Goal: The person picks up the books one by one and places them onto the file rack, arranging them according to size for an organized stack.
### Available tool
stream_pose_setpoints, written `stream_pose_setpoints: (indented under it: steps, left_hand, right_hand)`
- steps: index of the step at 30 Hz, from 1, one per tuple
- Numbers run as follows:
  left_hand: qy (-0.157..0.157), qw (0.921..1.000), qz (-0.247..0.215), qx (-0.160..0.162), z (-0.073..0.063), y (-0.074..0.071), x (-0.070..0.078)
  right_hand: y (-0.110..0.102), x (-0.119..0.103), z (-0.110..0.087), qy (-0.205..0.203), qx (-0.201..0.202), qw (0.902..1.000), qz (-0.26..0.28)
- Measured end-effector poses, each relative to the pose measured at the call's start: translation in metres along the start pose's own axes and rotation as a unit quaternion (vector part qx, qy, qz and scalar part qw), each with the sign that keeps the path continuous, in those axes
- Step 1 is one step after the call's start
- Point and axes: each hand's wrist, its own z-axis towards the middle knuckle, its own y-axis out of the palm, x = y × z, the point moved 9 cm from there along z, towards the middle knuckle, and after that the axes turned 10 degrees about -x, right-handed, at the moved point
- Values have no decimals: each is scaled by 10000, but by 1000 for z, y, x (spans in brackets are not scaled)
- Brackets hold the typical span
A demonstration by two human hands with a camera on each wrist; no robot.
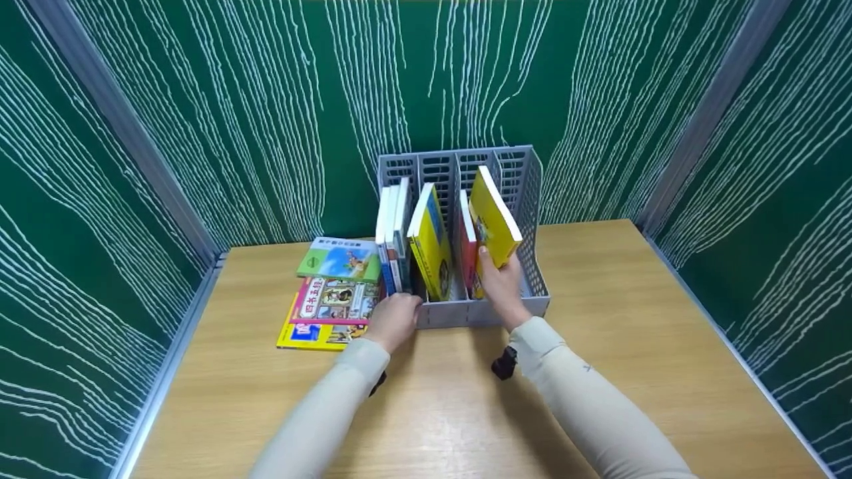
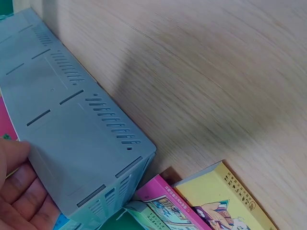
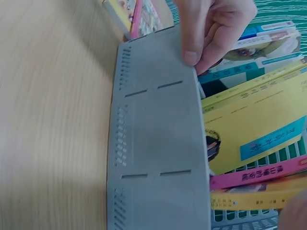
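A grey file organizer (image 1: 442,314) with several upright compartments stands on the table. My left hand (image 1: 394,320) pinches its low front wall near the left end, thumb outside and fingers inside, as the right wrist view shows. Toward the right side, my right hand (image 1: 502,283) grips a yellow book (image 1: 496,219) by its lower near edge. That book stands tilted beside a thin pink-red book (image 1: 468,243); which compartment its bottom is in, I cannot tell. Another yellow book (image 1: 432,256) leans in the second compartment. Several white-edged books (image 1: 393,226) fill the leftmost one.
Left of the organizer lie overlapping books: a green one (image 1: 339,259), a pink one (image 1: 333,299) and a yellow one (image 1: 309,336). Green panels (image 1: 266,100) with white wavy lines enclose the wooden table (image 1: 452,412) at the back and sides.
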Motion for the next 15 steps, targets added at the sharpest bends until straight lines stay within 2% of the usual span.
stream_pose_setpoints:
  steps: [5, 8, 15]
  left_hand:
    - [10, 9991, 374, -186, 3, 3, 1]
    - [15, 9989, 373, -282, 5, 3, 1]
    - [197, 9990, 396, -55, 4, -1, 2]
  right_hand:
    - [4, 11, 2, 282, -413, 9987, 73]
    - [6, 15, 4, 212, -564, 9982, 0]
    - [8, 23, 6, -98, -564, 9975, -416]
